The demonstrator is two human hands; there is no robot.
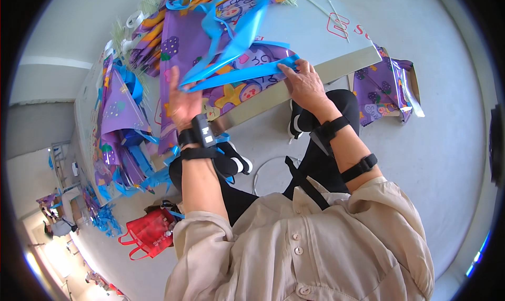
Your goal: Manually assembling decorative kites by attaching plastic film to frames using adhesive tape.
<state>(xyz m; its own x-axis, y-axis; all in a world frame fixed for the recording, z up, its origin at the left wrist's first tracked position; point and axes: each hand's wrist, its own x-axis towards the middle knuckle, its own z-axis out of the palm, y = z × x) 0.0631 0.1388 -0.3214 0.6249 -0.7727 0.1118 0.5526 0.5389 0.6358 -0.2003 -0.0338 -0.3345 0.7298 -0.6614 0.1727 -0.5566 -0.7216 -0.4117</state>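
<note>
A bright blue ribbon (242, 74) stretches between my two hands over a purple printed sheet (181, 30) with berries, stars and cartoon figures. My right hand (305, 84) pinches the ribbon's right end near the table's front edge. At the other end my left hand (182, 102) is raised with its fingers stretched out. There the ribbon folds back across the palm, and a second strand runs up to the loose blue loops on the sheet. Straps circle both of my forearms, and a small black device (203, 130) sits at my left wrist.
More purple sheets with blue strips (122, 109) hang over the table's left side. Thin pale sticks (334, 12) lie on the pale tabletop (310, 30). A box with purple sheets (386, 88) stands at right on the floor; a red bag (150, 232) lies at lower left.
</note>
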